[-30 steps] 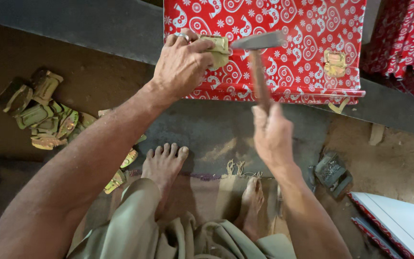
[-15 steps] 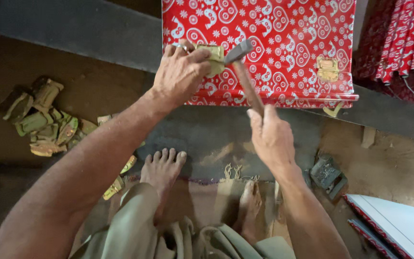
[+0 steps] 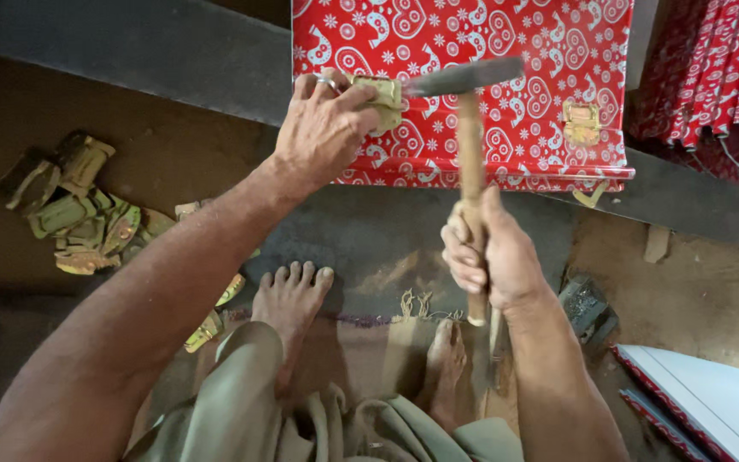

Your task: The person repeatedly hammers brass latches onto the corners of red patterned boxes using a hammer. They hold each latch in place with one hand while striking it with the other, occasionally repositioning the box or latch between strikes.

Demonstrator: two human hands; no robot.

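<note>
Fingers of left hand (image 3: 322, 128) pinching brass clasp (image 3: 384, 98) against red patterned trunk (image 3: 523, 103), right hand (image 3: 485, 252) fingers gripping wooden-handled hammer (image 3: 470, 128)

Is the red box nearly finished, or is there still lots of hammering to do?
One brass clasp already sits fixed on the red patterned box. The left hand holds a second clasp against the box; the right hand holds the hammer at it. A pile of loose clasps waits on the floor.

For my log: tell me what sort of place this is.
Likely a small floor-level metalwork workshop: a hammer meets a brass clasp on a red patterned box, with spare clasps heaped on the dirt floor.
</note>
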